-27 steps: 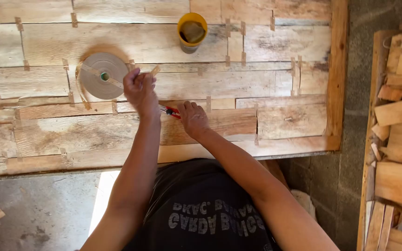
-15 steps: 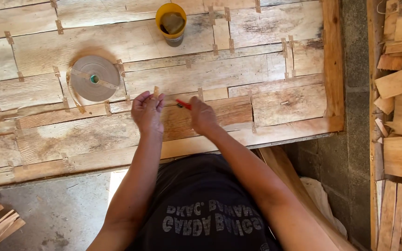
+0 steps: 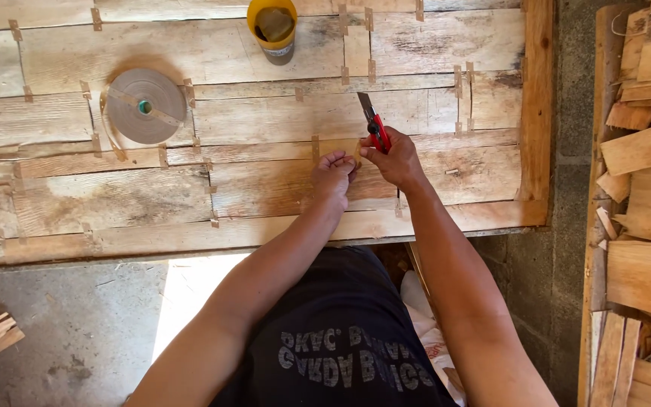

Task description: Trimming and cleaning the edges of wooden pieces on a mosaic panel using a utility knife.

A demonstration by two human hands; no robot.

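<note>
Already many veneer sheets [image 3: 280, 113] are joined by tape strips; a red cutter [image 3: 375, 126] is gripped in the right hand [image 3: 395, 158], while tape is pinched at a seam by the left hand [image 3: 333, 175]; the tape roll [image 3: 145, 105] lies far left.

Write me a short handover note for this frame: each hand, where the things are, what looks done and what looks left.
Left hand: fingers pinch a strip of brown tape flat on the wooden panel.
Right hand: holds a red utility knife, blade out, pointing away.
Tape roll lies on the panel to the left; yellow cup stands at the far edge.
Done: many seams already carry short tape tabs.
Left: this strip looks uncut; the lower seams carry fewer tabs.
</note>
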